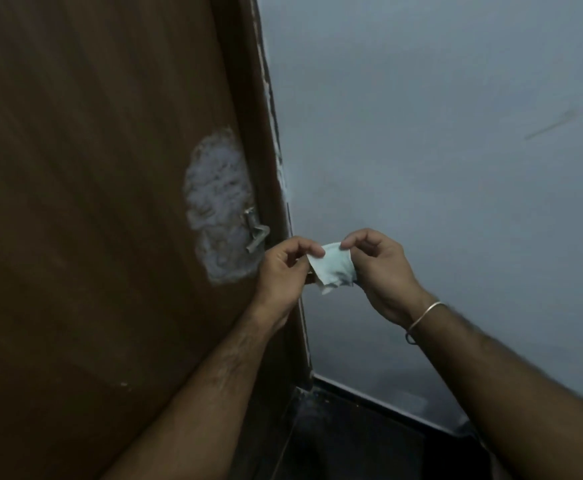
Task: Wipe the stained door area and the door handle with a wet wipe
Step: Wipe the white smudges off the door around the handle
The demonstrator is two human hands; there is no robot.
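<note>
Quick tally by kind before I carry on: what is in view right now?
Hands: 2, left hand and right hand, both pinching the wipe
Wet wipe: 1
Door handle: 1
Whitish stained patch on the brown door: 1
Bangle on the right wrist: 1
Total: 6

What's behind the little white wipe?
Behind the wipe is grey wall and the door edge. Left hand and right hand pinch it; the wipe hides part of the right hand's fingers.
</note>
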